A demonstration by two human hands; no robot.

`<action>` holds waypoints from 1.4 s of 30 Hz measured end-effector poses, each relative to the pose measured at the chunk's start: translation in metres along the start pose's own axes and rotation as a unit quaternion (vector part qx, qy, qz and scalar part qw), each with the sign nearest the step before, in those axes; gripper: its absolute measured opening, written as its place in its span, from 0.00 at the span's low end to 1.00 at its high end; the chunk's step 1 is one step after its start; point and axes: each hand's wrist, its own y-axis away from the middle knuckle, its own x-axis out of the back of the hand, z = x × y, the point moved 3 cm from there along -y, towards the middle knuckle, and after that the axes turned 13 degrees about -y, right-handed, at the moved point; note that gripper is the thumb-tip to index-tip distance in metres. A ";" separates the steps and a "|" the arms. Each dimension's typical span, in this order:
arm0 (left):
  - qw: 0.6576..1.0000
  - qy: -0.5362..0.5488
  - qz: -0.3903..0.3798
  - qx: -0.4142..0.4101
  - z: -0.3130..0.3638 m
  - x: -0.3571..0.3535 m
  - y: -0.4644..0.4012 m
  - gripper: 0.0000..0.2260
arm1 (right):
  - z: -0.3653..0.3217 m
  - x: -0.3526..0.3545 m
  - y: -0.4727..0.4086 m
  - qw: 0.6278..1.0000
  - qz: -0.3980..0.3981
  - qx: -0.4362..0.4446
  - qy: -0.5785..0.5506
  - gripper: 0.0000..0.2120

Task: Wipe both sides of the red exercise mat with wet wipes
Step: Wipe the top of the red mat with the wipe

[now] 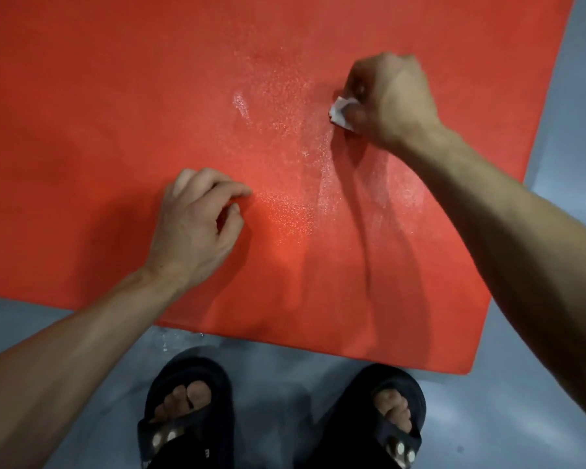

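Note:
The red exercise mat [115, 113] lies flat on the floor and fills most of the view. My right hand [391, 99] grips a crumpled white wet wipe [341, 112] and presses it on the mat right of centre. Shiny wet streaks run across the mat to the left of the wipe and below it. My left hand [197, 225] rests on the mat nearer to me, fingers loosely curled, fingertips touching the surface, holding nothing.
The grey floor [538, 384] shows along the mat's near and right edges, with a few water drops by the near edge. My feet in black sandals [186, 411] stand just in front of the mat's near edge.

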 end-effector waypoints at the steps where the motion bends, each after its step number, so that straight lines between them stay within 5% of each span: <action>1: 1.000 -0.001 0.004 -0.003 0.002 -0.001 -0.004 0.12 | 0.000 0.001 0.001 1.000 -0.003 0.000 0.003 0.09; 4: 1.000 -0.003 0.015 -0.013 0.003 -0.001 -0.018 0.12 | -0.005 -0.014 0.045 0.995 -0.103 0.010 -0.003 0.03; 8: 0.999 -0.015 0.029 -0.018 -0.002 0.001 -0.037 0.12 | -0.008 -0.043 0.102 0.971 -0.234 -0.012 -0.050 0.07; 13: 0.999 -0.034 0.031 -0.020 -0.006 -0.005 -0.062 0.14 | 0.008 0.004 -0.002 0.999 -0.027 -0.005 0.037 0.07; 15: 0.999 -0.039 0.029 -0.023 -0.006 -0.006 -0.077 0.15 | 0.014 0.022 -0.021 0.999 -0.005 -0.021 0.032 0.09; 22: 0.996 -0.081 0.011 -0.024 -0.026 -0.011 -0.138 0.21 | -0.006 -0.030 0.068 0.963 -0.271 -0.002 -0.002 0.04; 29: 0.989 -0.140 0.036 -0.030 -0.030 -0.023 -0.136 0.22 | 0.011 0.017 -0.034 0.999 0.018 0.011 0.029 0.09; 35: 0.985 -0.162 0.048 -0.038 -0.032 -0.025 -0.135 0.23 | 0.001 -0.012 0.035 0.982 -0.178 0.058 -0.020 0.04; 40: 0.985 -0.164 0.041 -0.030 -0.030 -0.024 -0.137 0.24 | 0.002 -0.012 0.016 0.987 -0.144 0.067 -0.026 0.02; 42: 0.985 -0.167 0.037 -0.031 -0.030 -0.023 -0.138 0.24 | 0.006 -0.001 -0.027 0.996 -0.063 0.069 0.000 0.05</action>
